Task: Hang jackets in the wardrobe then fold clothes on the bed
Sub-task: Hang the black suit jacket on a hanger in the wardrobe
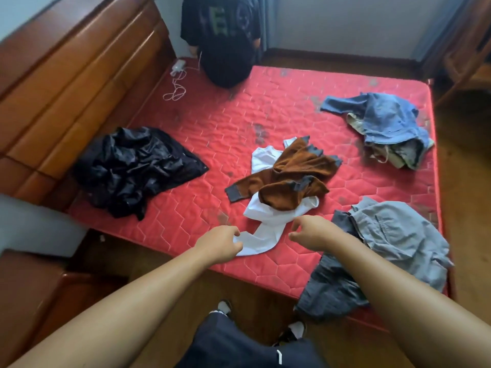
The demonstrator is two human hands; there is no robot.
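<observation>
On the red quilted mattress (pixel 218 128) a white garment (pixel 261 236) lies near the front edge, partly under a brown sweater (pixel 289 179) with grey cuffs. My left hand (pixel 220 241) pinches the near end of the white garment. My right hand (pixel 312 232) hovers just right of it with fingers loosely curled, holding nothing. A black shiny jacket (pixel 132 167) is crumpled at the left. At the right front corner lies a grey shirt (pixel 393 235) over dark grey trousers (pixel 332 290). A denim pile (pixel 385 120) sits at the far right.
A wooden headboard (pixel 66 88) runs along the left. A person in dark clothes (pixel 223 41) sits at the far edge beside a white charger and cable (pixel 176 81). Wooden floor surrounds the bed; a wooden nightstand (pixel 32 282) is at the near left.
</observation>
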